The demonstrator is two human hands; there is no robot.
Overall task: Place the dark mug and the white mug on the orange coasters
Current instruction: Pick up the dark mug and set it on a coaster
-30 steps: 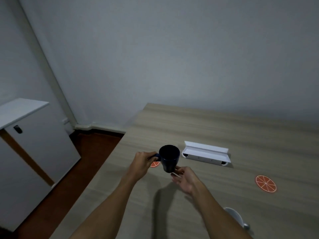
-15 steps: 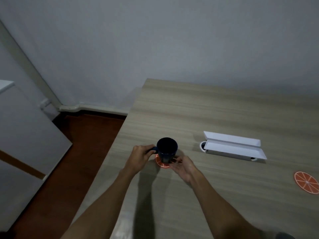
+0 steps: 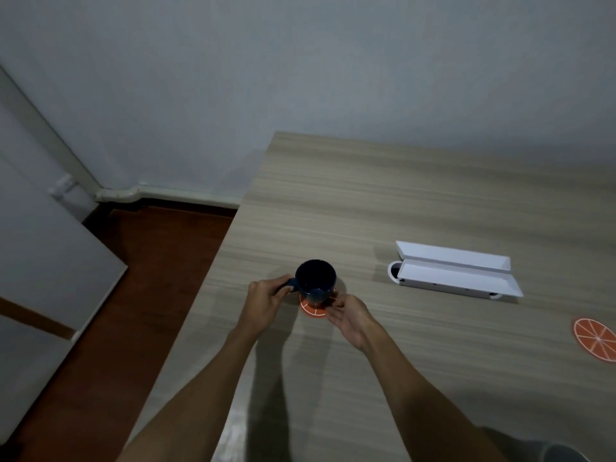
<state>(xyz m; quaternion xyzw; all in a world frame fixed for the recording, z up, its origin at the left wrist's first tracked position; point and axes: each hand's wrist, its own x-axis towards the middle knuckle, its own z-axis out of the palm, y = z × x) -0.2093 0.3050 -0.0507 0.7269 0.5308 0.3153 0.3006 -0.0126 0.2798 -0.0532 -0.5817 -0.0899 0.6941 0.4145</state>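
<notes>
The dark mug (image 3: 315,281) stands upright on an orange coaster (image 3: 313,310) near the table's left edge. My left hand (image 3: 265,303) pinches the mug's handle on its left side. My right hand (image 3: 350,316) rests with its fingers apart at the coaster's right rim, fingertips close to the mug's base. A second orange coaster (image 3: 595,338) lies bare at the right edge of the view. Only a sliver of a pale rounded object (image 3: 563,455) shows at the bottom right; I cannot tell whether it is the white mug.
An open white oblong case (image 3: 456,273) lies on the wooden table (image 3: 400,201) to the right of the mug. The table's left edge drops to a dark red floor (image 3: 133,278). A white cabinet (image 3: 43,261) stands at the left, a grey wall behind.
The dark mug came down from the air onto the left coaster, both hands staying with it. The view shifted left, so the case and second coaster slid right.
</notes>
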